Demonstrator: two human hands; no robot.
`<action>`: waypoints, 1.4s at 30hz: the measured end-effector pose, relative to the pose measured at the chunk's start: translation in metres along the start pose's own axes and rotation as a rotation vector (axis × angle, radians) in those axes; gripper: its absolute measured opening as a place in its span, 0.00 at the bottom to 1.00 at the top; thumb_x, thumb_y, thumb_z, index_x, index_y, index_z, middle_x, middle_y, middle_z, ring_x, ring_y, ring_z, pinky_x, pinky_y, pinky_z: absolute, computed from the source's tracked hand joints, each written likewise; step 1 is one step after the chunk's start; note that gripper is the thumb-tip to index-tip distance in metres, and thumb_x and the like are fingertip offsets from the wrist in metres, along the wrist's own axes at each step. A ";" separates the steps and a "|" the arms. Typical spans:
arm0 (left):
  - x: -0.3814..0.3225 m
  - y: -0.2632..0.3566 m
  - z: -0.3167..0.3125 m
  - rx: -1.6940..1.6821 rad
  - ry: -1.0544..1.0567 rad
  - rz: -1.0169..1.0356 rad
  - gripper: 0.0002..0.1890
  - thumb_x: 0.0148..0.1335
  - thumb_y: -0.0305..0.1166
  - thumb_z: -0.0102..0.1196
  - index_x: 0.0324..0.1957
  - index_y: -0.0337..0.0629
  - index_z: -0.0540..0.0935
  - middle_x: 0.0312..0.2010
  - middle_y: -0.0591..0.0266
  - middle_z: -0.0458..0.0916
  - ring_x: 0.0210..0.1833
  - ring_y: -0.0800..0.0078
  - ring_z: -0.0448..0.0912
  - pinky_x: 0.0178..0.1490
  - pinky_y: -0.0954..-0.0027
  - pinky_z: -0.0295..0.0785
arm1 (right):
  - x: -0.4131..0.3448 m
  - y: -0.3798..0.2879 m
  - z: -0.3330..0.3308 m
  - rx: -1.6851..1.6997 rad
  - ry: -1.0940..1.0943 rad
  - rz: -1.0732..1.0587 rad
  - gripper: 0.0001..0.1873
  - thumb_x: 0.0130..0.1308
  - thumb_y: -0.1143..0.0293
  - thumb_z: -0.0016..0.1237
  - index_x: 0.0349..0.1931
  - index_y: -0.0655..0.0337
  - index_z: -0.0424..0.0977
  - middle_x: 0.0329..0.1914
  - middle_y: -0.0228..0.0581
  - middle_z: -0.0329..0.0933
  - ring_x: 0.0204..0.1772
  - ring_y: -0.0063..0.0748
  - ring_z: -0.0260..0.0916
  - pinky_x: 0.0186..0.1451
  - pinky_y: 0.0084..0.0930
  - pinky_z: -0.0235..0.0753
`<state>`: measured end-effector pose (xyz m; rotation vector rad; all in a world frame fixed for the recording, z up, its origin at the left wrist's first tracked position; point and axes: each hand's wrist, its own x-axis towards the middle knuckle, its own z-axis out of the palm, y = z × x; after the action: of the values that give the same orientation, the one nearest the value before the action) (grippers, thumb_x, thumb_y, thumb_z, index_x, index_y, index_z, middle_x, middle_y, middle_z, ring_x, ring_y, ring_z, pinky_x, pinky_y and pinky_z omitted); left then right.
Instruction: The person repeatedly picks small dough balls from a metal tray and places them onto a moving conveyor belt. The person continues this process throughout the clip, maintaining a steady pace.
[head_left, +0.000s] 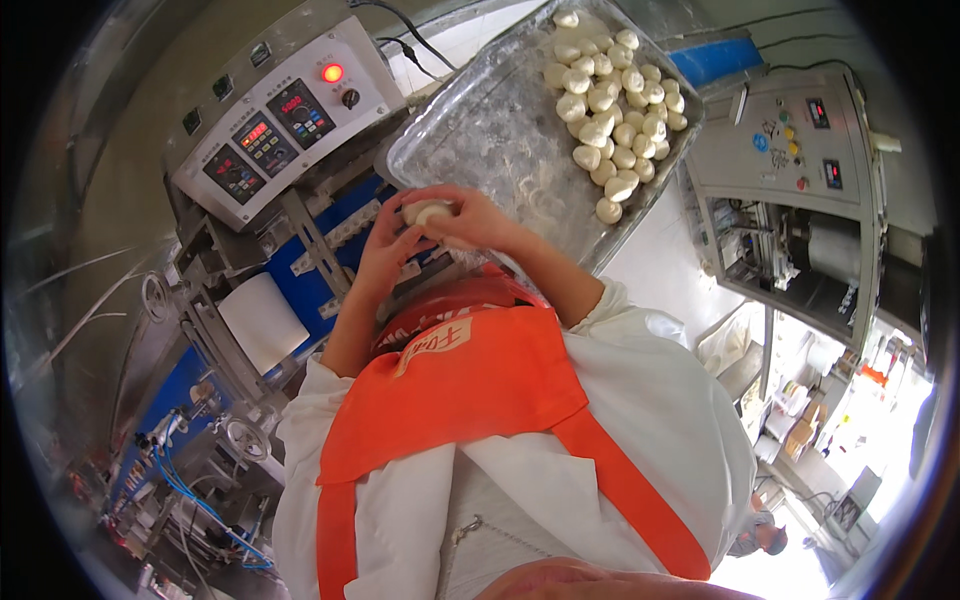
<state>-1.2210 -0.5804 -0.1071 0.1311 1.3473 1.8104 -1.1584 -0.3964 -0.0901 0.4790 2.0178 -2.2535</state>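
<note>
A pale dough piece (429, 213) sits between my two hands, partly covered by the fingers. My left hand (390, 236) curls around its left side, thumb against it. From the right, my right hand (472, 219) wraps over it with bent fingers. Both hands are above the near left corner of a large metal tray (480, 142) and the blue conveyor belt of a machine. Many rounded dough balls (607, 105) lie heaped along the tray's right side. Flour-like smears mark the tray's bare metal.
Left of me stands a machine with a lit control panel (289, 120), a white roller (262, 322), handwheels (247, 439) and a blue belt (352, 217). Another machine cabinet (780, 150) is at the right. A person (761, 529) is in the distance, lower right.
</note>
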 end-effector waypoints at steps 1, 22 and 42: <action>0.001 -0.003 -0.003 0.021 -0.058 0.026 0.21 0.67 0.35 0.53 0.61 0.45 0.68 0.54 0.58 0.75 0.50 0.67 0.78 0.52 0.67 0.74 | -0.007 0.001 0.005 0.047 -0.068 -0.050 0.12 0.61 0.71 0.50 0.45 0.57 0.77 0.39 0.31 0.77 0.41 0.19 0.72 0.44 0.19 0.73; -0.008 -0.029 -0.022 0.673 -0.099 -0.195 0.20 0.63 0.31 0.57 0.57 0.42 0.72 0.50 0.54 0.77 0.50 0.64 0.78 0.49 0.67 0.74 | -0.120 0.031 0.031 -0.350 0.418 -0.169 0.24 0.53 0.72 0.54 0.53 0.56 0.69 0.52 0.47 0.68 0.52 0.53 0.72 0.53 0.40 0.75; -0.069 -0.068 0.069 0.608 -0.153 -0.324 0.22 0.66 0.35 0.56 0.59 0.41 0.68 0.50 0.57 0.76 0.48 0.68 0.77 0.52 0.68 0.74 | -0.221 0.107 0.015 -0.115 0.334 -0.217 0.28 0.55 0.66 0.60 0.56 0.54 0.65 0.56 0.45 0.63 0.57 0.49 0.68 0.51 0.36 0.77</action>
<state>-1.1024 -0.5721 -0.1082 0.3444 1.6593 1.0642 -0.9236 -0.4579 -0.1285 0.6978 2.4540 -2.2837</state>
